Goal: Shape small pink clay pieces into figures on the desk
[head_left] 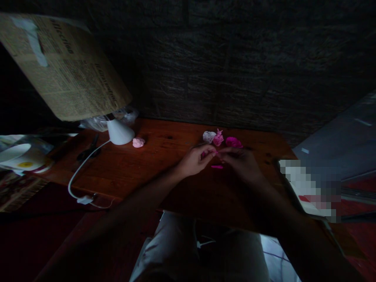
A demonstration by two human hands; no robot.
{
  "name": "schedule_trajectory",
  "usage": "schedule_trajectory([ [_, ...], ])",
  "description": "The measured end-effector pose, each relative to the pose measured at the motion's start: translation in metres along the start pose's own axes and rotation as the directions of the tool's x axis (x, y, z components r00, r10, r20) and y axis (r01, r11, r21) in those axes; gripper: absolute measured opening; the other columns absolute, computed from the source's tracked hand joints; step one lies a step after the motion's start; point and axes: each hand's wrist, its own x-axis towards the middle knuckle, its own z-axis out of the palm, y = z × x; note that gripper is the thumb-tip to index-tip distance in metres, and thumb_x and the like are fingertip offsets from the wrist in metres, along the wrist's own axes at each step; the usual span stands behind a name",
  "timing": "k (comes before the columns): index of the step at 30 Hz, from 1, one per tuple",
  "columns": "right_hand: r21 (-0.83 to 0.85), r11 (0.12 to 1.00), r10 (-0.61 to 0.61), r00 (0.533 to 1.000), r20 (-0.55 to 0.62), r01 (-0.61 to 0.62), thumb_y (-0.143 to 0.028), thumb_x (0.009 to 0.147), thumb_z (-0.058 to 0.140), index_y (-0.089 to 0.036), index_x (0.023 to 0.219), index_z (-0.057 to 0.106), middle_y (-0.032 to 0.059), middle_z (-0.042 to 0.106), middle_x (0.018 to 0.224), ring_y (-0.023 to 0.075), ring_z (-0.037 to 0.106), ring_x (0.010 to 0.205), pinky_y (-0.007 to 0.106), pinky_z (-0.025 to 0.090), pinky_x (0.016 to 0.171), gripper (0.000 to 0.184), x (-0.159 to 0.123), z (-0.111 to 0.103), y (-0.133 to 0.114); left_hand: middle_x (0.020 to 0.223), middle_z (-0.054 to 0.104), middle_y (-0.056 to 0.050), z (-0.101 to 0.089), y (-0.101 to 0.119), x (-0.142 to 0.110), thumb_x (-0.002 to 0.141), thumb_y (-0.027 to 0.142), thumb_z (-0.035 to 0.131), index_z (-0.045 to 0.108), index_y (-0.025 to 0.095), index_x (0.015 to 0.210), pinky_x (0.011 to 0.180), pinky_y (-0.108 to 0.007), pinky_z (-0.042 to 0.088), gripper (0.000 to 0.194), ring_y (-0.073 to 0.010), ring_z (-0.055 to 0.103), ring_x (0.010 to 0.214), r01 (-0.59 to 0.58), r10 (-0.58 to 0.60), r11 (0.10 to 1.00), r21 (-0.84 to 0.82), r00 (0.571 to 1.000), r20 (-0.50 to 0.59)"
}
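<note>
My left hand (196, 158) and my right hand (239, 160) meet over the middle of a low wooden table (141, 172). Their fingertips pinch together on a small piece of pink clay (216, 154) held between them. A thin pink strip of clay (217, 167) lies on the table just below the fingers. Behind the hands sit a whitish lump (208, 136), a pink shaped lump (218, 138) and a flat magenta piece (233, 142).
A white lamp base (120, 132) with its cable (76, 172) stands at the back left, a pale pink lump (138, 142) beside it. Scissors (89, 149) lie further left. A newspaper sheet (61, 66) hangs on the wall. An open book (308, 188) lies at right.
</note>
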Motion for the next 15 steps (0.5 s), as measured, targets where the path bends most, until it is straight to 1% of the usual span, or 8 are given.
schedule_trajectory([
  [2,-0.046,0.997,-0.068,0.996,-0.049,0.066,-0.034,0.066,0.079,-0.020,0.080,0.077,0.0036,0.077,0.080,0.0191,0.069,0.075,0.034,0.056,0.074,0.020,0.000,0.003,0.001,0.090,0.071,-0.005,0.003,-0.002,0.002,0.093,0.024,0.055,0.066,0.016,0.093,0.072,-0.023,0.048,0.014,-0.0124,0.063,0.078,0.025,-0.027,0.999,-0.047,0.999,-0.035],
  [4,-0.077,0.987,-0.148,0.985,-0.087,0.142,-0.032,0.066,0.078,-0.021,0.078,0.076,0.0036,0.077,0.081,0.0204,0.070,0.078,0.035,0.056,0.076,0.016,-0.001,0.005,0.001,0.087,0.071,-0.005,0.004,-0.009,0.005,0.093,0.026,0.056,0.066,0.016,0.091,0.071,-0.023,0.048,0.014,-0.0126,0.063,0.078,0.071,-0.080,0.992,-0.109,0.993,-0.085],
  [7,-0.107,0.971,-0.225,0.969,-0.098,0.215,-0.029,0.068,0.077,-0.022,0.076,0.074,0.0028,0.076,0.081,0.0208,0.070,0.078,0.037,0.056,0.080,0.011,-0.004,0.006,0.001,0.076,0.068,-0.002,-0.005,-0.025,0.010,0.093,0.032,0.056,0.065,0.016,0.092,0.063,-0.023,0.047,0.019,-0.0109,0.059,0.064,0.192,-0.224,0.964,-0.182,0.958,-0.178],
  [8,-0.105,0.970,-0.230,0.968,-0.099,0.220,-0.029,0.070,0.077,-0.023,0.077,0.074,0.0027,0.076,0.082,0.0211,0.070,0.080,0.038,0.055,0.082,0.010,-0.005,0.006,0.000,0.078,0.069,-0.003,-0.010,-0.031,0.011,0.093,0.032,0.056,0.066,0.015,0.091,0.064,-0.024,0.048,0.020,-0.0111,0.060,0.065,0.207,-0.242,0.963,-0.175,0.948,-0.208],
  [9,-0.098,0.971,-0.226,0.969,-0.100,0.217,-0.030,0.072,0.076,-0.024,0.079,0.075,0.0026,0.076,0.085,0.0216,0.070,0.083,0.039,0.055,0.085,0.009,-0.005,0.005,-0.001,0.081,0.070,-0.004,-0.015,-0.035,0.011,0.092,0.031,0.057,0.066,0.015,0.089,0.068,-0.024,0.049,0.018,-0.0117,0.062,0.069,0.198,-0.229,0.970,-0.140,0.939,-0.256],
  [10,-0.088,0.974,-0.218,0.971,-0.100,0.209,-0.031,0.074,0.076,-0.025,0.082,0.075,0.0025,0.076,0.088,0.0222,0.070,0.087,0.040,0.054,0.087,0.010,-0.005,0.004,-0.002,0.084,0.071,-0.005,-0.020,-0.038,0.012,0.091,0.029,0.058,0.067,0.015,0.088,0.071,-0.025,0.050,0.017,-0.0124,0.063,0.073,0.181,-0.200,0.979,-0.092,0.940,-0.276],
  [12,-0.070,0.981,-0.189,0.977,-0.095,0.183,-0.035,0.077,0.075,-0.027,0.089,0.077,0.0024,0.076,0.095,0.0231,0.069,0.093,0.041,0.053,0.089,0.015,-0.005,0.002,-0.003,0.086,0.073,-0.005,-0.028,-0.040,0.011,0.090,0.026,0.059,0.069,0.015,0.089,0.074,-0.027,0.050,0.015,-0.0137,0.065,0.077,0.143,-0.135,0.990,0.017,0.962,-0.236],
  [15,-0.046,0.991,-0.126,0.990,-0.059,0.123,-0.043,0.079,0.075,-0.027,0.095,0.078,0.0026,0.076,0.095,0.0225,0.069,0.089,0.040,0.054,0.086,0.023,-0.003,0.000,-0.004,0.088,0.074,-0.005,-0.031,-0.037,0.008,0.089,0.020,0.060,0.071,0.017,0.087,0.078,-0.029,0.051,0.012,-0.0153,0.067,0.082,0.048,-0.033,0.978,0.202,0.997,-0.073],
])
